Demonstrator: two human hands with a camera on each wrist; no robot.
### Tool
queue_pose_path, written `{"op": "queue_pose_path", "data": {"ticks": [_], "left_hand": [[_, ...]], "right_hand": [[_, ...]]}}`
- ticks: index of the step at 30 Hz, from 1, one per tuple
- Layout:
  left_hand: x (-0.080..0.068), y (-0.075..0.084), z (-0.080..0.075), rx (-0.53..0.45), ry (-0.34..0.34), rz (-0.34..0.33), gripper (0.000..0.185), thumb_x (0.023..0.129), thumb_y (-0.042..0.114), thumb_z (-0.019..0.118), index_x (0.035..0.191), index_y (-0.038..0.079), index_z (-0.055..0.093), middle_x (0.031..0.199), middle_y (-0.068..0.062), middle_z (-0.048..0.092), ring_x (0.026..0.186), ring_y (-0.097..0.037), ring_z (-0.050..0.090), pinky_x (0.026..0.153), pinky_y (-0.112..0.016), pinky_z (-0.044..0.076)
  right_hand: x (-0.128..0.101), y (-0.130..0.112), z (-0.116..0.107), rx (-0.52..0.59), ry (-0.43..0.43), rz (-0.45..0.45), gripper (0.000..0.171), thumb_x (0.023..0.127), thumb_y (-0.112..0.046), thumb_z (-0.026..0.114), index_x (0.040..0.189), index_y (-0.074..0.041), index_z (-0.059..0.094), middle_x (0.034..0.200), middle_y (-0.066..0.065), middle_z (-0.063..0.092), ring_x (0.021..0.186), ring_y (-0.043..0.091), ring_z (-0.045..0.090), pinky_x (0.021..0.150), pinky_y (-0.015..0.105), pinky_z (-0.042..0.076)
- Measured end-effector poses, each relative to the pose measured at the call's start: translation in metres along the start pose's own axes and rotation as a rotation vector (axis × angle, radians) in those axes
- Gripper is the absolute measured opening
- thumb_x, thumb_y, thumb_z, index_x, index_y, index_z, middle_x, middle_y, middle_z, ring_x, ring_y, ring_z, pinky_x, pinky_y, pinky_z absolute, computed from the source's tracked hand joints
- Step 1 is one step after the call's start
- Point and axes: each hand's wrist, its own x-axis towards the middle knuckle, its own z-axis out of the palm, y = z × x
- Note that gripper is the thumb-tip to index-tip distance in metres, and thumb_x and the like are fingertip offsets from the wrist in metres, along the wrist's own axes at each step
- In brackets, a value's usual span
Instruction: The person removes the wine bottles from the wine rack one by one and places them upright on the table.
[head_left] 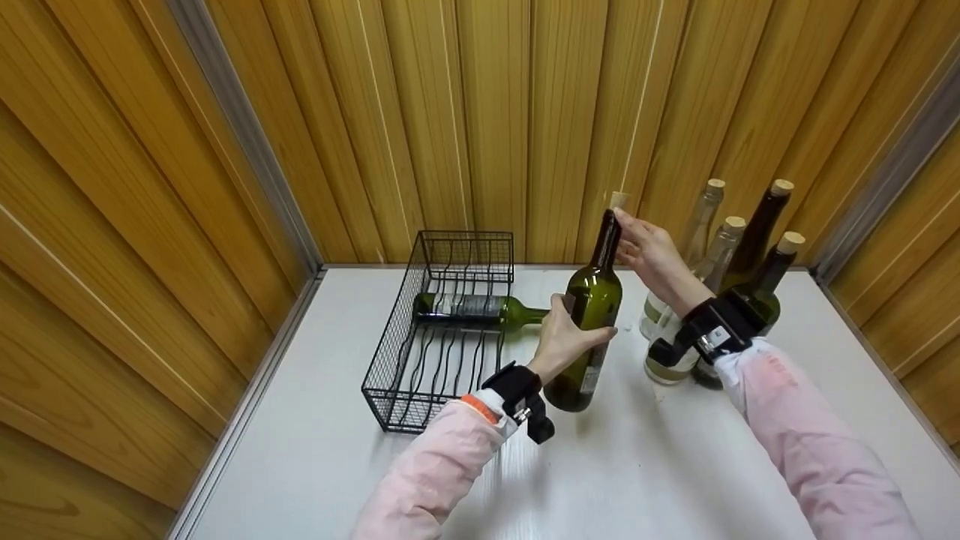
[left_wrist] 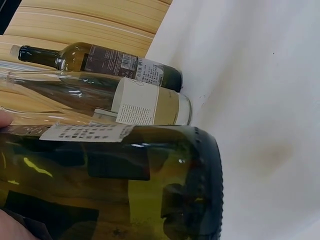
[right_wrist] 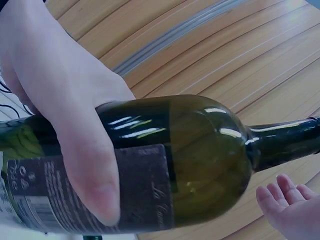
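A green wine bottle with a cork in its neck stands nearly upright, leaning a little, beside the wire rack. My left hand grips its body, thumb across the dark label in the right wrist view. Close to the neck is my right hand, its fingers loosely extended; the right wrist view shows a gap between them and the glass. Inside the black wire rack another green bottle lies on its side, neck pointing right toward the held bottle.
Several corked bottles stand to the right, among them a clear bottle and a dark green bottle. They are close behind my right wrist. A wood-panelled wall borders the white table at the back.
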Motion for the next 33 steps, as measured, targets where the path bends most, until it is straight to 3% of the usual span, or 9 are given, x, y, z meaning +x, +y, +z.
{"op": "queue_pose_path", "data": {"ticks": [4,11,20,28,33], "left_hand": [[-0.001,0.0,0.002,0.016,0.002,-0.002,0.071,0.057,0.038,0.083,0.106,0.009,0.04,0.086,0.001,0.052,0.08,-0.014,0.054,0.069,-0.029,0.044],[-0.005,0.0,0.005,0.011,-0.017,0.025,0.07,0.057,0.037,0.083,0.104,0.009,0.04,0.084,0.001,0.051,0.077,-0.013,0.053,0.068,-0.027,0.044],[-0.007,-0.003,0.006,0.028,-0.022,0.057,0.07,0.057,0.034,0.084,0.105,0.009,0.04,0.086,0.002,0.051,0.078,-0.012,0.053,0.069,-0.025,0.044],[-0.007,-0.004,0.007,0.015,-0.039,0.04,0.071,0.057,0.035,0.084,0.107,0.009,0.04,0.088,0.003,0.051,0.08,-0.011,0.053,0.07,-0.025,0.043],[-0.007,-0.003,0.007,0.022,-0.052,0.022,0.072,0.057,0.037,0.083,0.108,0.01,0.04,0.089,0.003,0.05,0.081,-0.011,0.052,0.071,-0.026,0.043]], "right_hand": [[0.002,0.007,0.003,-0.014,0.005,0.043,0.033,0.087,-0.028,0.06,0.104,-0.001,0.051,0.087,0.006,0.06,0.08,0.016,0.056,0.074,0.028,0.044],[0.005,0.016,0.013,-0.075,0.02,0.063,0.038,0.089,-0.025,0.058,0.112,0.0,0.041,0.093,0.011,0.059,0.089,0.022,0.056,0.085,0.033,0.042],[0.007,0.02,0.012,-0.07,0.033,0.075,0.035,0.089,-0.025,0.058,0.107,0.002,0.044,0.099,0.018,0.06,0.086,0.022,0.058,0.085,0.034,0.043],[0.007,0.022,0.009,-0.066,-0.005,0.067,0.042,0.09,-0.025,0.056,0.113,0.008,0.046,0.101,0.019,0.061,0.098,0.031,0.056,0.095,0.044,0.031],[0.005,0.022,0.007,-0.093,-0.016,0.045,0.036,0.09,-0.024,0.056,0.106,0.008,0.05,0.092,0.016,0.064,0.096,0.033,0.057,0.088,0.041,0.039]]}}
